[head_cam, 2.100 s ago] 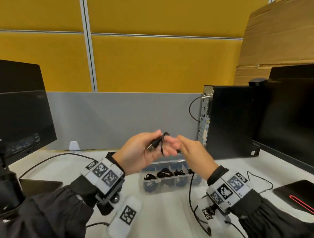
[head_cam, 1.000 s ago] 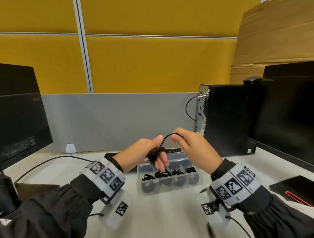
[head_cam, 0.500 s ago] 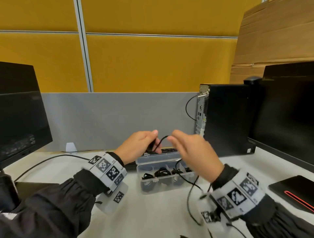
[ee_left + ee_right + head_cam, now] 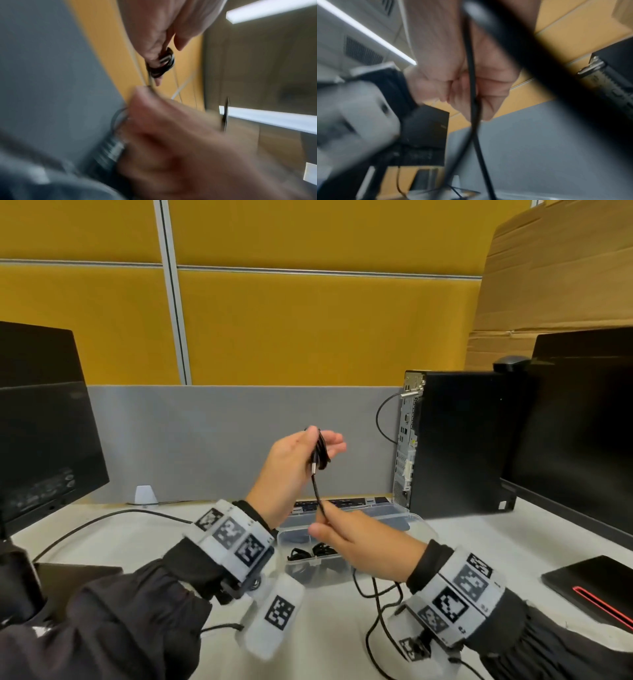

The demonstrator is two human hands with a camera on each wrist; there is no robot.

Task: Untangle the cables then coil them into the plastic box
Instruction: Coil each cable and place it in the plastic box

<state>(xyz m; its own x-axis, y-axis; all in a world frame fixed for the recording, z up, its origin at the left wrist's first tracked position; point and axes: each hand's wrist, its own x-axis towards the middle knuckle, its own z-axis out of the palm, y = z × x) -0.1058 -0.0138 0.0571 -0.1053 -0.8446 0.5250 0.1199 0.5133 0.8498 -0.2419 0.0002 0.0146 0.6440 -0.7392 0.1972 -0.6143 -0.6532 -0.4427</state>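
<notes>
In the head view my left hand (image 4: 320,448) is raised above the desk and holds a few small loops of the black cable (image 4: 317,484) between thumb and fingers, a metal plug tip hanging below the loops. The cable runs straight down to my right hand (image 4: 322,518), which pinches it just above the clear plastic box (image 4: 416,523). Several coiled black cables lie in the box. Slack cable (image 4: 376,607) trails over the table by my right wrist. The left wrist view shows the loops (image 4: 162,63) on my fingers. The right wrist view is blurred, with the cable (image 4: 471,75) crossing my palm.
A dark monitor (image 4: 41,419) stands at the left, a black PC tower (image 4: 455,440) and a second monitor (image 4: 579,433) at the right. A black pad with a red stripe (image 4: 592,587) lies at the right edge. A grey partition (image 4: 222,440) closes the back.
My left hand has risen with the loops of cable. My right hand has dropped from beside it to just above the box, and the cable now runs straight between them.
</notes>
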